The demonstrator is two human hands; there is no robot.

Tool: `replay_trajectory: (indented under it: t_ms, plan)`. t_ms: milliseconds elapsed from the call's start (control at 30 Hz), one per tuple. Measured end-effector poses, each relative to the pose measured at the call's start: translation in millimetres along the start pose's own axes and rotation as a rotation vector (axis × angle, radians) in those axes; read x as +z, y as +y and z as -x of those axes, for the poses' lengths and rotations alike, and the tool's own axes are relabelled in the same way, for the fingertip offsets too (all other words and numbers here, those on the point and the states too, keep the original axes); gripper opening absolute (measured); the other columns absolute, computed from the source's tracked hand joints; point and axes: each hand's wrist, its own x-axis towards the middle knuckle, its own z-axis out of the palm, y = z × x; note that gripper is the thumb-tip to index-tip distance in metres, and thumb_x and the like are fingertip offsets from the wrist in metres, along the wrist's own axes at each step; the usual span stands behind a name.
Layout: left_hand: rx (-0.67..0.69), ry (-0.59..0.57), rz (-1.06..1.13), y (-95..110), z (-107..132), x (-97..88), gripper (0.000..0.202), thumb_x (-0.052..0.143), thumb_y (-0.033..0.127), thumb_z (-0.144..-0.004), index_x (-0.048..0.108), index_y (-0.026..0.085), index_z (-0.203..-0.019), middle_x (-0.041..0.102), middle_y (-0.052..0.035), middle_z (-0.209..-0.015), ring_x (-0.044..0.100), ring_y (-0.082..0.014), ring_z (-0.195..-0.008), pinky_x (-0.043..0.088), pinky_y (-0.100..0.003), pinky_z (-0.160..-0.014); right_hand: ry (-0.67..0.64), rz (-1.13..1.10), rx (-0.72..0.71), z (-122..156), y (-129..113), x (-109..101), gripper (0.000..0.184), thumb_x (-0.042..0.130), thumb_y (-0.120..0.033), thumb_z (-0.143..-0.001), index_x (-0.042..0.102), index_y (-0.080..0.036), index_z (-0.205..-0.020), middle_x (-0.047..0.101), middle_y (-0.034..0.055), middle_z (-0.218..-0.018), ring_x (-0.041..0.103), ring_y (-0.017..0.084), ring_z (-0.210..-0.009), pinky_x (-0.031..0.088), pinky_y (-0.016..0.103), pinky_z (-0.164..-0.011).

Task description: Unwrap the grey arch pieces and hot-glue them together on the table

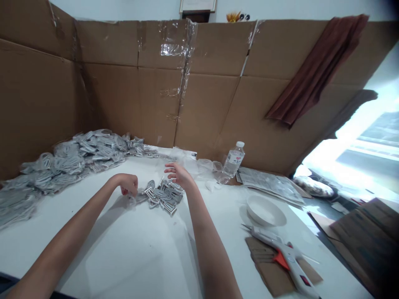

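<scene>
A small heap of flat grey-and-white pieces (165, 194) lies on the white table, several overlapping; their exact kind is hard to make out. At the heap's left edge my left hand (127, 184) is closed, with its fingers pinching a clear plastic bag (132, 201) that touches the nearest pieces. Over the heap's upper right side my right hand (180, 174) hovers, fingers apart and holding nothing.
Bagged grey pieces (71, 160) pile up at the left. To the right stand a water bottle (233, 160) and a white bowl (266, 211). A glue gun (288, 255) rests on a cardboard piece (268, 270). Cardboard walls (212, 108) enclose the back; a brown cloth (321, 68) hangs there.
</scene>
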Motion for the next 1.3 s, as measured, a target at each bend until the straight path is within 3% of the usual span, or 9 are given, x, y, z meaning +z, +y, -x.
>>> replay_trajectory:
  t_ms: [167,300,400,633,800,933,1100,1300]
  plan:
    - [0.053,-0.034,0.089,-9,25,-20.8,0.016,0.069,0.022,-0.046,0.07,0.014,-0.061,0.066,-0.0092,-0.065,0.062,-0.0225,-0.059,0.054,-0.033,-0.055,-0.134,0.221,0.089,5,3,18,0.024,0.06,-0.034,-0.077,0.063,-0.016,-0.093,0.067,0.0056,-0.085,0.056,0.009,-0.055,0.031,0.018,-0.042]
    - [0.174,0.009,0.182,-6,42,-32.9,0.026,0.071,0.027,-0.054,0.073,0.017,-0.077,0.068,-0.0074,-0.084,0.065,-0.0225,-0.077,0.056,-0.029,-0.066,-0.271,0.449,0.14,8,6,29,0.022,0.065,-0.037,-0.075,0.068,-0.016,-0.081,0.07,0.0059,-0.085,0.056,0.01,-0.056,0.032,0.019,-0.042]
    - [0.275,0.069,0.235,2,48,-34.4,0.028,0.072,0.03,-0.058,0.073,0.018,-0.083,0.067,-0.0056,-0.085,0.063,-0.0203,-0.078,0.055,-0.026,-0.068,-0.33,0.521,0.096,7,8,31,0.022,0.064,-0.038,-0.076,0.069,-0.017,-0.081,0.07,0.0039,-0.091,0.057,0.009,-0.061,0.032,0.017,-0.043]
    - [0.4,0.151,0.394,20,28,-15.9,0.032,0.07,0.037,-0.065,0.071,0.017,-0.089,0.066,-0.0051,-0.089,0.063,-0.0204,-0.086,0.055,-0.029,-0.075,-0.156,0.421,-0.022,7,2,16,0.019,0.061,-0.035,-0.077,0.066,-0.017,-0.082,0.068,0.0038,-0.096,0.053,0.005,-0.058,0.031,0.015,-0.042]
    - [0.432,0.16,0.452,27,6,3.3,0.034,0.071,0.039,-0.066,0.067,0.017,-0.092,0.064,-0.0025,-0.092,0.062,-0.0177,-0.085,0.054,-0.029,-0.078,0.001,0.449,-0.087,5,1,3,0.01,0.059,-0.025,-0.073,0.063,-0.016,-0.072,0.062,0.0003,-0.077,0.051,0.005,-0.056,0.029,0.015,-0.042]
    - [0.448,0.117,0.457,33,-1,18.3,0.039,0.074,0.038,-0.065,0.064,0.018,-0.096,0.062,-0.0024,-0.098,0.063,-0.0163,-0.082,0.053,-0.028,-0.076,0.02,0.437,-0.149,8,-4,-8,0.01,0.058,-0.024,-0.07,0.061,-0.016,-0.066,0.055,-0.0012,-0.067,0.048,0.006,-0.057,0.029,0.015,-0.043]
    - [0.431,0.061,0.436,40,-3,32.3,0.048,0.076,0.038,-0.062,0.062,0.017,-0.102,0.063,-0.0035,-0.091,0.063,-0.017,-0.075,0.052,-0.028,-0.068,0.031,0.421,-0.22,13,-12,-15,0.01,0.059,-0.024,-0.065,0.063,-0.015,-0.064,0.055,-0.0003,-0.064,0.048,0.008,-0.06,0.03,0.015,-0.044]
    - [0.433,0.091,0.408,39,-5,29.4,0.049,0.075,0.036,-0.062,0.059,0.016,-0.104,0.062,-0.004,-0.092,0.06,-0.0149,-0.071,0.048,-0.025,-0.061,0.045,0.35,-0.277,13,-11,-15,0.012,0.061,-0.028,-0.062,0.062,-0.015,-0.063,0.053,0.0,-0.062,0.045,0.008,-0.058,0.029,0.015,-0.043]
